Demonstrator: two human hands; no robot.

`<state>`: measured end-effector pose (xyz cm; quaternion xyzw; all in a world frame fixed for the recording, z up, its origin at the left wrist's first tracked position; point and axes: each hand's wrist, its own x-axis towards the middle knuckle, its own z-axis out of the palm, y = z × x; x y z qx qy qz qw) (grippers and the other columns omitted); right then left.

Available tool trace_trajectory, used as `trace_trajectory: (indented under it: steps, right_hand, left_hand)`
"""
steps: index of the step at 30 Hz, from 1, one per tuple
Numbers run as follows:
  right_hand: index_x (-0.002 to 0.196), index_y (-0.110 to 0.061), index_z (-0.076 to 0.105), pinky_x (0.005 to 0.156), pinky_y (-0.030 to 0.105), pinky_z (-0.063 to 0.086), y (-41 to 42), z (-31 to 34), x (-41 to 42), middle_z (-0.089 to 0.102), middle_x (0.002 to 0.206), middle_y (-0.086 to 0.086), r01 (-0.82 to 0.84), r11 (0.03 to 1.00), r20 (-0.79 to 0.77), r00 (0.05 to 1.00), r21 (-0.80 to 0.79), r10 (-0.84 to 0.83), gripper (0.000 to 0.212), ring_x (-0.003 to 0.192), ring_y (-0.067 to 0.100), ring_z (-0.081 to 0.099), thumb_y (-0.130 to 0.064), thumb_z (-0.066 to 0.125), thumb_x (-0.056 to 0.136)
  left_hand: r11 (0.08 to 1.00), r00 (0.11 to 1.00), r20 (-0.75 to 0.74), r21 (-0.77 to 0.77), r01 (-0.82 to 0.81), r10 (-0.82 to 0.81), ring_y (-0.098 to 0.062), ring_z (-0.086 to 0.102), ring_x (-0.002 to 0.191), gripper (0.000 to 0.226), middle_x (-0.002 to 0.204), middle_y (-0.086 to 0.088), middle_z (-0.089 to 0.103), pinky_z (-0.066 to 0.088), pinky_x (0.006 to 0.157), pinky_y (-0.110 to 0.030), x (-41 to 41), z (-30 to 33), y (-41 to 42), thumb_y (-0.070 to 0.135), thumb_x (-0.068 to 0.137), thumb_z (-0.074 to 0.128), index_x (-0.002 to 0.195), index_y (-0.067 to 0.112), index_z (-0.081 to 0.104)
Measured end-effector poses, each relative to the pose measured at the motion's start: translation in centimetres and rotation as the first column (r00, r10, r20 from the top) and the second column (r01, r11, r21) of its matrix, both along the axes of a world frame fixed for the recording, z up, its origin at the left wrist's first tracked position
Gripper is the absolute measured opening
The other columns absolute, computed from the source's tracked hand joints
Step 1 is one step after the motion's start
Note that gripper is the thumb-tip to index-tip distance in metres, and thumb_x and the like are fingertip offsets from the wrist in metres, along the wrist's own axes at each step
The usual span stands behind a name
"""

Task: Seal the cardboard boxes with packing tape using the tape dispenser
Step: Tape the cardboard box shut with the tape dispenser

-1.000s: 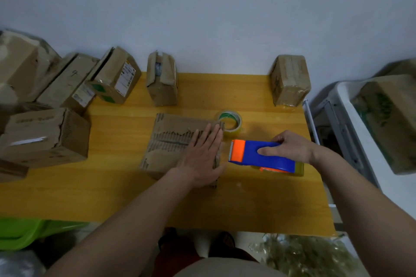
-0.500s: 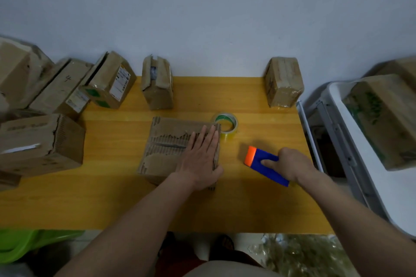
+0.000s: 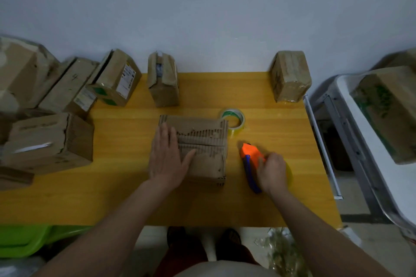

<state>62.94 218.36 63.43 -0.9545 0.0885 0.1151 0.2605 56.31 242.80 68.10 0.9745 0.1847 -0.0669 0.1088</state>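
A yellow wooden table (image 3: 281, 204) stands against a pale wall, with a white bin (image 3: 369, 141) at its right holding a large cardboard box with green print (image 3: 389, 112); the print is too blurred to read. Cardboard boxes crowd the left edge: a torn one (image 3: 48, 141), one with a handwritten "4" (image 3: 69, 87), and one with a white label and green stickers (image 3: 117, 77) whose text is illegible. At the back stand a box with gaping flaps (image 3: 163, 80) and a taped box (image 3: 290, 75). In the centre lies the worn cardboard box (image 3: 202, 148), its corrugation exposed; the left hand (image 3: 167, 159) presses flat on its left part, fingers straight and together, thumb spread. Just right of it, the right hand (image 3: 271, 172) curls around the blue-and-orange tape dispenser (image 3: 251, 159), orange nose pointing away. A roll of clear tape (image 3: 233, 120) touches the box's far right corner.
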Motion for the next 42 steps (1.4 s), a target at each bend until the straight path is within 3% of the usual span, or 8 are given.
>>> trace_trajectory:
  steps: [7, 13, 19, 24, 30, 34, 39, 42]
  right_hand:
    - [0.132, -0.004, 0.046, 0.106, 0.034, 0.036, 10.5, 5.8, -2.6, 0.050, 0.132, 0.013, -0.047, 0.896, 0.270, 0.959, 0.442, -0.083, 0.034, 0.125, 0.025, 0.045, -0.009, 0.042, 0.099]
    - [0.133, -0.011, 0.041, 0.092, 0.035, 0.041, 13.0, 5.0, -2.1, 0.057, 0.125, 0.014, 0.036, 0.940, 0.095, 0.993, 0.339, -0.073, 0.034, 0.116, 0.035, 0.053, -0.014, 0.042, 0.099]
    - [0.121, -0.003, 0.047, 0.086, 0.040, 0.040, 13.6, 5.2, -1.1, 0.058, 0.123, 0.025, 0.179, 0.970, -0.077, 0.983, 0.164, -0.168, 0.036, 0.114, 0.041, 0.053, -0.031, 0.035, 0.103]
    - [0.118, 0.001, 0.049, 0.092, 0.042, 0.039, 13.1, 4.2, 0.3, 0.055, 0.125, 0.028, 0.166, 0.974, -0.160, 0.977, 0.153, -0.141, 0.048, 0.118, 0.041, 0.050, -0.039, 0.028, 0.103]
    - [0.146, 0.001, 0.030, 0.120, 0.041, 0.015, 12.9, 5.1, -4.2, 0.026, 0.154, 0.019, -0.202, 0.944, 0.256, 0.928, -0.260, 0.269, 0.064, 0.146, 0.031, 0.016, -0.043, 0.025, 0.101]
    - [0.142, 0.003, 0.037, 0.115, 0.043, 0.019, 15.4, 3.8, -7.7, 0.030, 0.151, 0.022, -0.311, 0.849, 0.062, 0.927, -0.428, 0.371, 0.084, 0.142, 0.034, 0.027, -0.056, 0.000, 0.096]
    - [0.141, -0.001, -0.013, 0.114, 0.041, -0.012, 19.6, 4.1, -7.5, -0.020, 0.149, 0.018, -0.402, 0.805, 0.023, 0.889, -0.437, 0.457, 0.085, 0.146, 0.034, -0.012, -0.058, -0.027, 0.079]
    - [0.148, 0.001, 0.006, 0.114, 0.044, -0.008, 21.5, 4.4, -7.7, -0.002, 0.156, 0.022, -0.551, 0.737, 0.039, 0.791, -0.392, 0.611, 0.090, 0.146, 0.035, -0.001, -0.054, -0.026, 0.083]
  left_hand:
    - [0.700, 0.867, 0.028, -0.603, -0.383, 0.498, -0.029, 0.040, 0.134, 0.092, 0.149, -0.009, 0.040, 0.039, 0.108, -0.048, 0.1, 0.1, 3.2, 0.044, 0.078, 0.076, 0.150, 0.012, 0.029]
    - [0.633, 0.887, 0.002, -0.701, -0.328, 0.462, -0.020, 0.059, 0.103, 0.039, 0.117, 0.000, 0.063, 0.054, 0.086, -0.040, 0.2, 0.4, 4.5, 0.038, 0.092, 0.060, 0.126, 0.019, 0.059]
    - [0.465, 0.842, -0.184, -0.764, -0.448, 0.508, -0.026, 0.061, 0.096, 0.036, 0.104, -0.008, 0.065, 0.051, 0.090, -0.047, 0.8, -0.4, 5.3, 0.040, 0.104, 0.032, 0.098, 0.021, 0.062]
    - [0.418, 0.850, -0.330, -0.761, -0.496, 0.410, -0.030, 0.059, 0.109, 0.054, 0.119, -0.011, 0.063, 0.048, 0.097, -0.044, 1.1, -0.6, 6.0, 0.050, 0.102, 0.024, 0.124, 0.014, 0.058]
    - [0.435, 0.835, -0.127, -0.806, -0.402, 0.536, -0.020, 0.064, 0.098, 0.028, 0.109, -0.002, 0.068, 0.053, 0.090, -0.039, 1.7, -0.2, 8.3, 0.028, 0.092, 0.064, 0.116, 0.015, 0.067]
    - [0.355, 0.817, -0.140, -0.851, -0.388, 0.559, -0.016, 0.068, 0.083, 0.010, 0.092, -0.001, 0.072, 0.057, 0.078, -0.029, 2.3, -0.3, 8.8, 0.014, 0.081, 0.076, 0.089, 0.019, 0.072]
    - [0.349, 0.804, -0.167, -0.837, -0.421, 0.570, -0.013, 0.068, 0.071, 0.007, 0.075, 0.003, 0.069, 0.054, 0.062, -0.022, 2.8, -0.4, 9.0, 0.013, 0.080, 0.078, 0.084, 0.014, 0.073]
    - [0.328, 0.793, -0.178, -0.841, -0.429, 0.582, -0.012, 0.067, 0.070, 0.008, 0.074, 0.002, 0.069, 0.054, 0.064, -0.022, 2.9, -0.3, 9.1, 0.013, 0.078, 0.080, 0.081, 0.015, 0.073]
